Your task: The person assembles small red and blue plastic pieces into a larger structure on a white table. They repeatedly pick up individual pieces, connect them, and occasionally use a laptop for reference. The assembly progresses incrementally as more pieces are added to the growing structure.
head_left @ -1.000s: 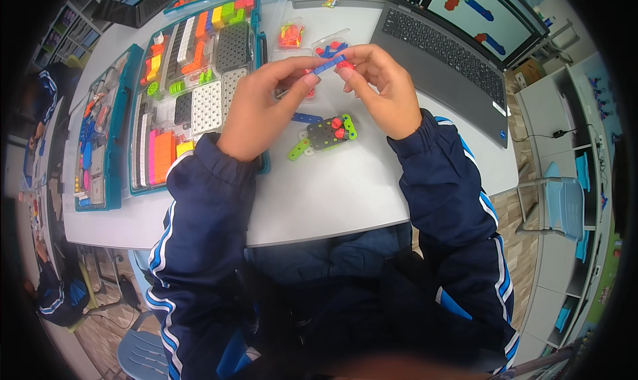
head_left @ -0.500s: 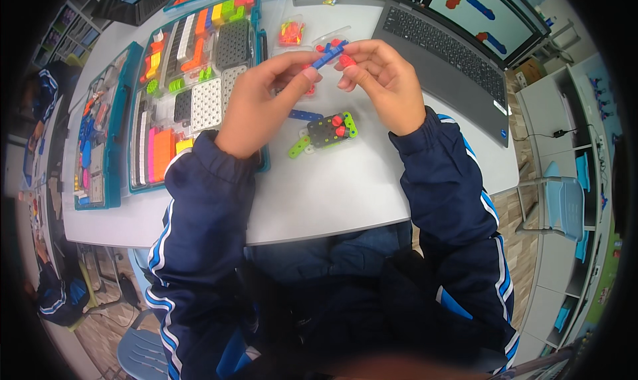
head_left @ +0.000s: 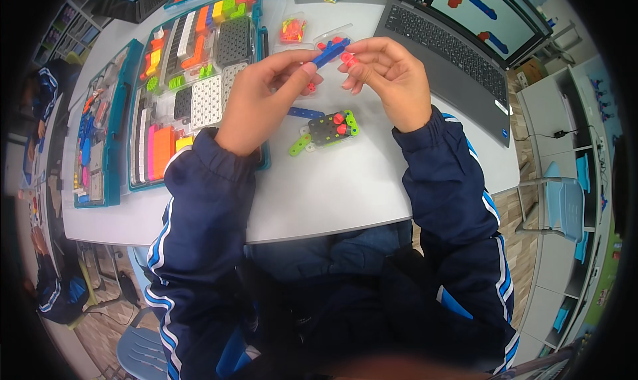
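My left hand (head_left: 272, 97) pinches one end of a blue building beam (head_left: 330, 53) between thumb and fingers, its other end pointing up to the right. Close beside that far end, my right hand (head_left: 392, 78) holds a small red connector piece (head_left: 349, 59) between thumb and fingertips. Below both hands lies a small assembly on the table: a dark grey perforated plate (head_left: 323, 131) with red pegs (head_left: 341, 123) and a green frame piece (head_left: 353, 120) at its right. A green strip (head_left: 300, 145) sticks out at its lower left, and another blue beam (head_left: 305, 113) lies at its upper left.
On the left, a teal-rimmed case (head_left: 141, 181) holds sorted plastic building parts, with a second parts tray (head_left: 114, 181) beside it. An opened laptop (head_left: 438, 61) showing red and blue parts stands at the right. Behind my hands is a small box of red pieces (head_left: 292, 30).
My right hand has shifted slightly to the right, drawing the red connector a little off the blue beam. The beam has turned a bit in my left fingers.
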A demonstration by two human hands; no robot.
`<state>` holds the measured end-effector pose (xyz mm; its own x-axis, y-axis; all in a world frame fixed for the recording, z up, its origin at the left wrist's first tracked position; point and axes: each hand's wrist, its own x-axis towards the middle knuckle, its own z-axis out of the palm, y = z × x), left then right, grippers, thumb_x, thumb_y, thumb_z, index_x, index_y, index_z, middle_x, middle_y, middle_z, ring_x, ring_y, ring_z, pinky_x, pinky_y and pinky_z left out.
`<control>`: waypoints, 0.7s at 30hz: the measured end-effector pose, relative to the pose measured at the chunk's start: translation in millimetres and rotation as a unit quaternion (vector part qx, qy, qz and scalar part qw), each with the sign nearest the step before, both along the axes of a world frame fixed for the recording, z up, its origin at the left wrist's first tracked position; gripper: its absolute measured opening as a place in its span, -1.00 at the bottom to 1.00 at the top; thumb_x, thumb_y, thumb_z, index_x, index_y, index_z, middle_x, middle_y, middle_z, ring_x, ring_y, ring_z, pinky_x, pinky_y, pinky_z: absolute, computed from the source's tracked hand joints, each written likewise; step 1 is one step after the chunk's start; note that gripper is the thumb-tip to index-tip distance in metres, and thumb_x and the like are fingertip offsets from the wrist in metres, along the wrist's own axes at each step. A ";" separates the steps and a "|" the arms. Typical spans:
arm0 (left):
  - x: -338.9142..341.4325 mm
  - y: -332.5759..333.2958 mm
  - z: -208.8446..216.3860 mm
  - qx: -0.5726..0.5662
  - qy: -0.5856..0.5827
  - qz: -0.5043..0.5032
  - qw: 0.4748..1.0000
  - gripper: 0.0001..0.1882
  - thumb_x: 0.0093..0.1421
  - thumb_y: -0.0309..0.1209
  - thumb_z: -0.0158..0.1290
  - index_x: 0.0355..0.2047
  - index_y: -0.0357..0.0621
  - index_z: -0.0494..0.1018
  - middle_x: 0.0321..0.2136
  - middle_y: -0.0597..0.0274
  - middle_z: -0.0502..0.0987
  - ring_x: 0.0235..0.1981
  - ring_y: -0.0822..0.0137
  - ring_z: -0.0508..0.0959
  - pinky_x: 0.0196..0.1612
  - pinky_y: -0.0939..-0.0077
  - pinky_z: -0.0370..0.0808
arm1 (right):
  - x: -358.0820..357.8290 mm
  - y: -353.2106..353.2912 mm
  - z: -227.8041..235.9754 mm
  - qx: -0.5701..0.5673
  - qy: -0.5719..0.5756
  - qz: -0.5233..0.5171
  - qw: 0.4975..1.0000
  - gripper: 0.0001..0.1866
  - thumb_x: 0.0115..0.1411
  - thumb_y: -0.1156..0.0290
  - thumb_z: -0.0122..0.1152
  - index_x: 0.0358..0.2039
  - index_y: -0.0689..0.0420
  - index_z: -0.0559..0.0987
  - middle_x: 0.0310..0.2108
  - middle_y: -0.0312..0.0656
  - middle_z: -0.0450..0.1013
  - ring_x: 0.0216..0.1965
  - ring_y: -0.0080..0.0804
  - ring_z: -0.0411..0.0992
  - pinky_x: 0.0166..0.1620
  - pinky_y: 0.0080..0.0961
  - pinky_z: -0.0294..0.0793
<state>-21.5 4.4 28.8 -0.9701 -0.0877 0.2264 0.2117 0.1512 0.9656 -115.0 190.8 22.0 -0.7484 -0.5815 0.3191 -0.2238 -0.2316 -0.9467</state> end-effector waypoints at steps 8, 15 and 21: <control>0.1 -1.5 0.4 0.009 -0.006 0.014 1.000 -0.71 0.31 -0.41 -0.01 -0.02 -0.31 0.45 -0.34 0.20 0.60 -0.39 0.55 0.48 -0.23 0.69 0.41 | -0.6 -0.3 2.7 0.009 0.020 0.008 1.000 -0.77 0.24 0.51 0.14 -0.10 0.28 0.51 -0.25 -0.20 0.51 -0.29 -0.54 0.47 -0.23 -0.59 0.47; -0.5 -1.6 -0.6 -0.017 -0.008 0.020 1.000 -0.71 0.30 -0.43 -0.02 -0.05 -0.38 0.45 -0.39 0.14 0.60 -0.37 0.45 0.55 -0.23 0.63 0.49 | 0.8 0.9 1.2 0.002 -0.032 0.018 0.999 -0.71 0.17 0.55 0.23 -0.11 0.32 0.45 -0.23 -0.14 0.50 -0.25 -0.50 0.49 -0.16 -0.56 0.49; -0.5 -1.4 -2.1 -0.024 -0.004 0.023 0.999 -0.71 0.29 -0.43 -0.01 -0.06 -0.38 0.46 -0.39 0.13 0.60 -0.37 0.44 0.57 -0.24 0.62 0.50 | -1.7 -2.1 -3.1 -0.002 0.016 -0.027 1.000 -0.70 0.11 0.61 0.27 -0.14 0.31 0.44 -0.19 -0.11 0.48 -0.19 -0.46 0.50 -0.07 -0.55 0.51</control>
<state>-21.9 3.0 26.8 -0.9669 -0.1216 0.2242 0.1961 0.2074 0.9584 -116.7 188.8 19.0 -0.7679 -0.5397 0.3452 -0.2660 -0.2216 -0.9382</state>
